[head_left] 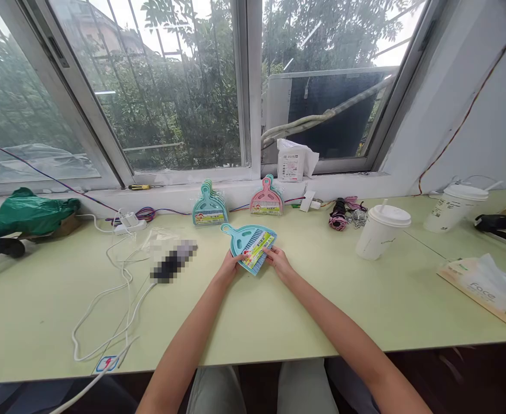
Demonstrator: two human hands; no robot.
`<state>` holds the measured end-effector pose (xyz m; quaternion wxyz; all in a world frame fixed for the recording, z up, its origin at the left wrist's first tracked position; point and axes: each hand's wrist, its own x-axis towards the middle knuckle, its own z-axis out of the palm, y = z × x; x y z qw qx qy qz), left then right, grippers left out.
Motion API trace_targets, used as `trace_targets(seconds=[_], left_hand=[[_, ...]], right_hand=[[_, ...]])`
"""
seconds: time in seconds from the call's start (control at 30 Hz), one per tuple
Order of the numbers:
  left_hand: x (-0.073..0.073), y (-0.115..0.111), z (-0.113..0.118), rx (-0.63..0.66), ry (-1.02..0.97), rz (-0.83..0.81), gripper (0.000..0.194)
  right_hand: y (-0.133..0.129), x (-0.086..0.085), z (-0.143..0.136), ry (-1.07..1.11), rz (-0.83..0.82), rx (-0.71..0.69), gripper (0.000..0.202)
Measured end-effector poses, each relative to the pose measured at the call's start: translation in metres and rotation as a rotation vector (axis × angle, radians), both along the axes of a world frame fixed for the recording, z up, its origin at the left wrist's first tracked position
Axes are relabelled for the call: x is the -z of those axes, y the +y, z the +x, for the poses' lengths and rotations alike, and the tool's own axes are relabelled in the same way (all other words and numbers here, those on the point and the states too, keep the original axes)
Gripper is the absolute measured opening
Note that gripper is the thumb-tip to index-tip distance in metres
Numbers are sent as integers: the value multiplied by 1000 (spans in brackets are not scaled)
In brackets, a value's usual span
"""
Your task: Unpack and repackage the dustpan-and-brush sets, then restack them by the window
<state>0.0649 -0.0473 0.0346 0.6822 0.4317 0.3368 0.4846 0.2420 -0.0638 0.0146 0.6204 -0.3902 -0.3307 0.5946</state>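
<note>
A light blue dustpan and brush set (246, 237) with a yellow label is held between both hands over the green tabletop (279, 322), its handle pointing up and left. My left hand (231, 265) grips the lower left edge, thumb on the label. On the other side my right hand (279, 261) is closed on the right edge by the bristles. Behind it, against the window ledge, stand several teal dustpan sets (209, 204) in clear wrapping and a pink dustpan set (267, 197).
Two white lidded cups (376, 238) (453, 210) and a tissue pack (486, 287) are at the right. White cables (126, 287) and a pixelated object (173, 263) lie left, near a power strip (130, 226). A green bag (29, 215) sits far left.
</note>
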Motion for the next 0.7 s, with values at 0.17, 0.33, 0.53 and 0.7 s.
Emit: trace_targets(seconds=[0.17, 0.33, 0.53, 0.7], left_hand=[[5, 4, -4, 8, 38, 34, 55], [6, 9, -14, 90, 163, 27, 45], [-11, 36, -66, -599, 556, 231, 36], [-34, 70, -151, -1039, 1243, 329, 32]], right_hand=[[2, 2, -1, 13, -11, -18, 27], [3, 5, 2, 45, -18, -8, 26], [6, 4, 5, 60, -21, 23, 25], [8, 3, 3, 60, 0, 13, 26]])
